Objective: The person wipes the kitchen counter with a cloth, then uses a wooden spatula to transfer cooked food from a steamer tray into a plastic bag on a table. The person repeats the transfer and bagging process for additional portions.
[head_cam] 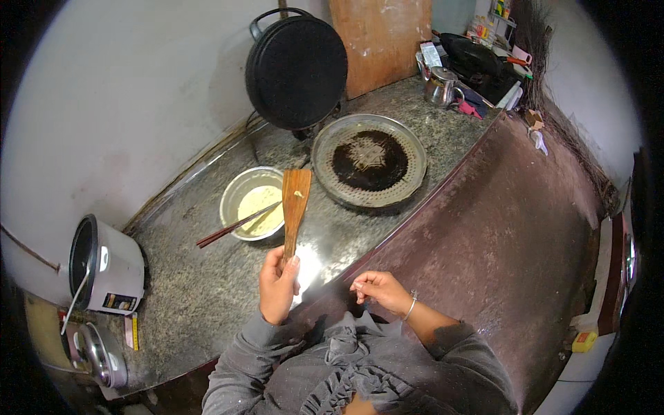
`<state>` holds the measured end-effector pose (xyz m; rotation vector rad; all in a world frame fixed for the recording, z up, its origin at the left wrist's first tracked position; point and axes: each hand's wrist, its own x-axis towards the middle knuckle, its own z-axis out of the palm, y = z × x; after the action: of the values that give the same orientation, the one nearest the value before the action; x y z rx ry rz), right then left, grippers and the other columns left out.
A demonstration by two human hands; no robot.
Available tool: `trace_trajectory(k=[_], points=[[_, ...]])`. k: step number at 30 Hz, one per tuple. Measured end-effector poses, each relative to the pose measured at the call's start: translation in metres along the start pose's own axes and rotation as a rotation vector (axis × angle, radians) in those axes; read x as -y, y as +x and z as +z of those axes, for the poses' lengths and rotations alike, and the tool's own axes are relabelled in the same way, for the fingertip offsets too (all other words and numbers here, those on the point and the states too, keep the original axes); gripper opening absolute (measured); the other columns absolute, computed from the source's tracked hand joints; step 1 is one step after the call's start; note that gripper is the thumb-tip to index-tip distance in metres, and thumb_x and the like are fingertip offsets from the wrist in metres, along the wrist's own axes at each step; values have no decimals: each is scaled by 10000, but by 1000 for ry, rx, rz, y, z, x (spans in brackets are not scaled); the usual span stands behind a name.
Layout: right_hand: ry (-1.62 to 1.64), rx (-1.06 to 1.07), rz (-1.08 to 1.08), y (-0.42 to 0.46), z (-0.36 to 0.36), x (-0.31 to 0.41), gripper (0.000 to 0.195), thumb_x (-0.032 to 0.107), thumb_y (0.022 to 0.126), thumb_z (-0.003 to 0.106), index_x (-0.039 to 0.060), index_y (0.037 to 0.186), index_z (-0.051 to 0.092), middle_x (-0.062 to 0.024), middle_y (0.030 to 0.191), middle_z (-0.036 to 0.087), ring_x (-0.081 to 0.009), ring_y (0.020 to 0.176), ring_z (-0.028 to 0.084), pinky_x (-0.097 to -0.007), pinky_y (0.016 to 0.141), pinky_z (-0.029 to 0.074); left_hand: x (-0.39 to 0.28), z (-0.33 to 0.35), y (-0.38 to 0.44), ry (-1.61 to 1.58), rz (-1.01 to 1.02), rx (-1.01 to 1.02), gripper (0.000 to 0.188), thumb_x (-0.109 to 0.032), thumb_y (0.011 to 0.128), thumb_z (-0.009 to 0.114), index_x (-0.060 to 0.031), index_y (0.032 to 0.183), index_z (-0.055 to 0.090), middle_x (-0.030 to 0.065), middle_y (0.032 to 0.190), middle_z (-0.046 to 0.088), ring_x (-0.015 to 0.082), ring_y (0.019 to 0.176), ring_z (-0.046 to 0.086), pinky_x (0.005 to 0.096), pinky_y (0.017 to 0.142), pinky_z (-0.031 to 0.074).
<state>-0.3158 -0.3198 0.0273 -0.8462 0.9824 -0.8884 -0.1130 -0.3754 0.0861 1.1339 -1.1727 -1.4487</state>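
My left hand [278,286] grips the handle of a wooden spatula [296,197], held upright with a small dab of pale batter on its blade. Just behind the blade, a metal bowl [226,199] holds thick pale-yellow batter [258,203]. Dark wooden chopsticks [228,231] rest across its rim. My right hand [381,291] is in front of the counter edge, its fingers curled in and nothing visible in them. Farther off is a round electric griddle [417,174], with a dark, wet-looking ring on its dimpled plate. Its black lid [296,70] stands raised on the hinge.
A rice cooker [116,272] stands open on the left of the granite counter [181,306], near a lidded metal pot [106,358]. A metal kettle [441,88] and a black wok [469,54] are at the far end. A wooden board [381,46] leans on the wall.
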Motion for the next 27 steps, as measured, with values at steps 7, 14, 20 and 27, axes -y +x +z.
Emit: trace_trajectory(k=[7,14,20,27], points=[[74,-35,-29,1,-50,-6,175,147,817,488,-14,870,534,-57,818,567,-76,609,485,-236,588,437,1,50,15,74,-15,16,308,-20,749,525,-7,1036,416,-2,739,482,26,542,399,158,451,323],[174,-261,-200,-28,-58,-12,309,222,824,482,9,1049,476,-48,905,538,-94,743,496,-233,679,422,13,111,24,376,197,330,307,-69,772,505,15,1050,405,29,774,482,81,634,440,201,555,369],[458,-555,-352,-74,-46,-5,431,317,829,460,12,1129,411,-41,1049,465,-114,961,420,-263,836,330,51,186,-8,493,360,892,475,-34,787,479,19,1200,250,182,1022,480,241,919,506,308,737,414],[890,-821,-532,-177,-99,-35,308,330,839,431,60,963,511,-16,906,515,-112,864,457,-262,761,359,75,291,-69,493,278,1342,527,3,765,485,22,1222,225,174,1117,425,231,1038,430,308,842,356]])
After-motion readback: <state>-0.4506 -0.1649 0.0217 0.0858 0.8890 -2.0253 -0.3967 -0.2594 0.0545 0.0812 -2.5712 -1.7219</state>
